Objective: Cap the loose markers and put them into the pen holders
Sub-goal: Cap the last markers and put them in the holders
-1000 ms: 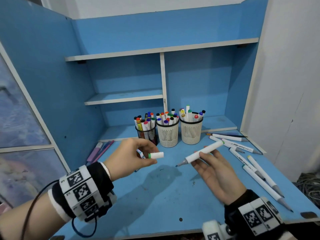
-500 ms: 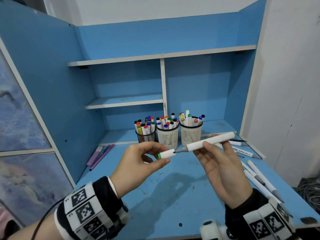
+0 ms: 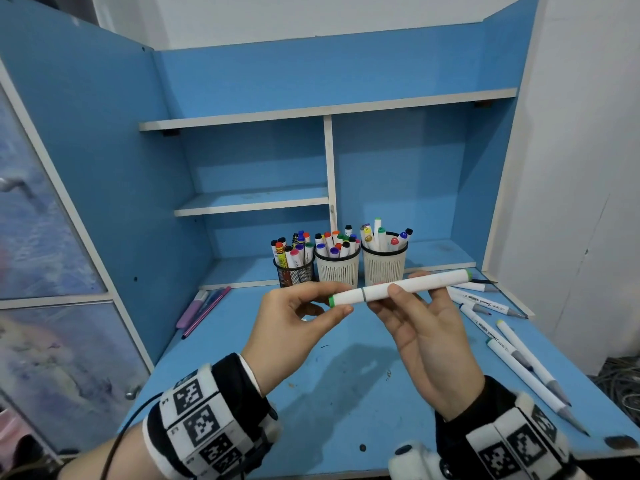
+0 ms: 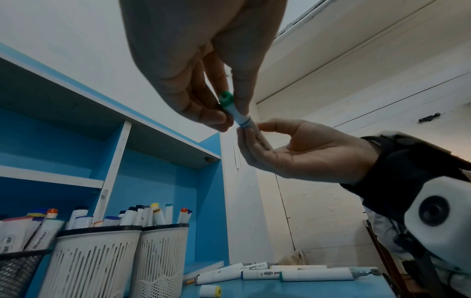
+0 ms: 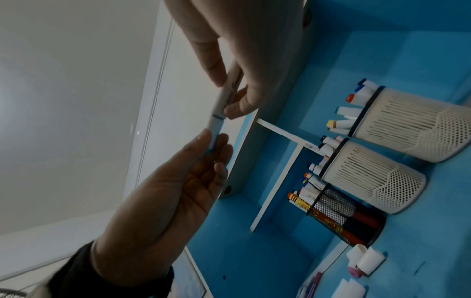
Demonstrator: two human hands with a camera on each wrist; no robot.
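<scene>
Your left hand (image 3: 294,317) pinches the green-ended cap (image 3: 346,296) between thumb and curled fingers (image 4: 203,119); the cap sits on the end of the white marker (image 3: 415,285), a thin dark seam showing at the join. Your right hand (image 3: 426,327) grips the marker barrel between thumb and fingertips, palm turned up. The marker is held nearly level above the middle of the bench (image 3: 339,382), its far end with a green tip pointing toward the right rear corner; it touches nothing but your two hands. Three pen holders stand in a row against the rear edge of the bench: a black mesh holder (image 3: 294,271) on the left, a white slotted holder (image 3: 337,268) in the middle, a second white slotted holder (image 3: 384,265) on the right, each packed with capped markers standing upright. Several loose uncapped markers (image 3: 519,362) lie along the right edge of the bench, grey tips bare, some pointing toward the front right corner. A loose yellow-ended cap (image 4: 210,291) lies on the bench near the white holders. Pink and purple pens (image 3: 204,310) lie at the left edge, near the rear left corner.
</scene>
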